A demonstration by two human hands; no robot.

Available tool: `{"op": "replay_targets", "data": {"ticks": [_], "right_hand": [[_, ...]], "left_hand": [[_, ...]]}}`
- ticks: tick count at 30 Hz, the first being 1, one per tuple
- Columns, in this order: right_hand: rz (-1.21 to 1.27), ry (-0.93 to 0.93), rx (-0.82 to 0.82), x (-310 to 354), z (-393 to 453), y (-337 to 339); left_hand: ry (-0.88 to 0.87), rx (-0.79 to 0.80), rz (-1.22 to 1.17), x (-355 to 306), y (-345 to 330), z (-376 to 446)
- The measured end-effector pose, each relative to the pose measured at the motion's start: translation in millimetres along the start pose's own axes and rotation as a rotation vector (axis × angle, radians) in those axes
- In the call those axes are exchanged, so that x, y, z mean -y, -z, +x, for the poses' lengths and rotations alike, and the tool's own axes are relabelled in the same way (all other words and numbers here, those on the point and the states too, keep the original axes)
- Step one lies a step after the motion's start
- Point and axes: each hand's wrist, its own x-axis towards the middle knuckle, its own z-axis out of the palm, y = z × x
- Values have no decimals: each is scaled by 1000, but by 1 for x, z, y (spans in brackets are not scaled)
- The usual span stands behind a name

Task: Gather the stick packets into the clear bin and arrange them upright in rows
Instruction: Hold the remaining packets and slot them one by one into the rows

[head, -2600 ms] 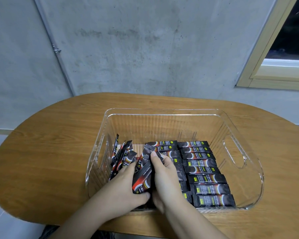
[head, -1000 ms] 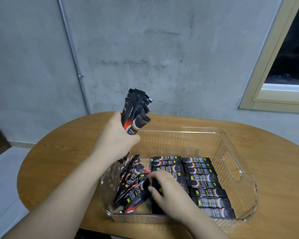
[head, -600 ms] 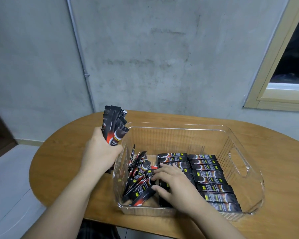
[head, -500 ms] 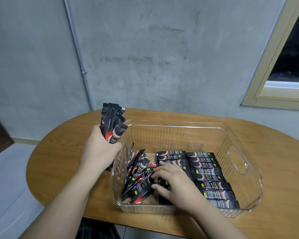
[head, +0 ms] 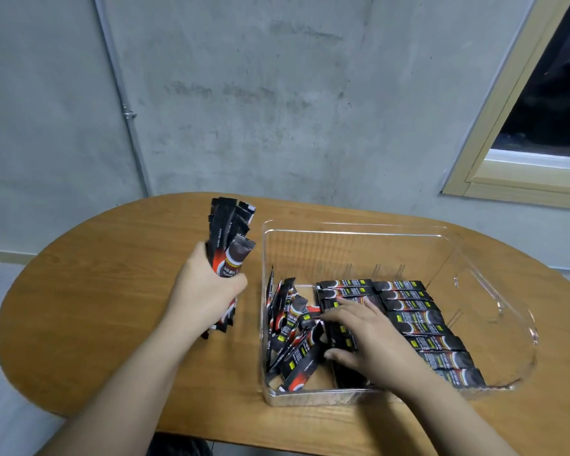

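The clear bin (head: 494, 291) stands on the wooden table. Inside it, black stick packets form two neat rows (head: 418, 327) on the right side, while several loose packets (head: 293, 337) lean against the bin's left wall. My left hand (head: 204, 291) is outside the bin, to its left, closed around a bundle of packets (head: 231, 238) held upright, its lower ends near the tabletop. My right hand (head: 362, 337) lies flat inside the bin, fingers spread, pressing on the left row of packets and hiding part of it.
The oval wooden table (head: 112, 291) ends close to my body and curves off at the left. A grey concrete wall (head: 277, 93) stands behind it, with a window frame (head: 507, 159) at the upper right. The bin's right wall has a cut-out handle (head: 477, 297).
My left hand lifted a bundle of packets out of the bin, then lowered it outside the left wall. My right hand stayed pressing on the left row.
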Motion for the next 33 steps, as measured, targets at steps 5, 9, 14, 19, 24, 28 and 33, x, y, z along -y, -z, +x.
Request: {"op": "replay_targets", "data": {"ticks": [5, 9, 14, 19, 24, 28, 33], "right_hand": [[-160, 232, 261, 18, 28, -13], [-291, 344, 339, 22, 47, -16], [-227, 413, 368, 20, 59, -20], [-208, 429, 380, 20, 58, -23], [-146, 528, 135, 21, 54, -28], [-45, 569, -144, 19, 55, -10], [231, 188, -335, 34, 60, 21]], "left_hand": [[32, 118, 40, 17, -1, -4], [35, 141, 42, 22, 2, -3], [28, 144, 48, 24, 3, -3], [20, 130, 48, 22, 4, 0], [0, 117, 48, 19, 12, -1], [-31, 62, 16, 11, 21, 0], [-87, 57, -20, -5, 25, -4]]}}
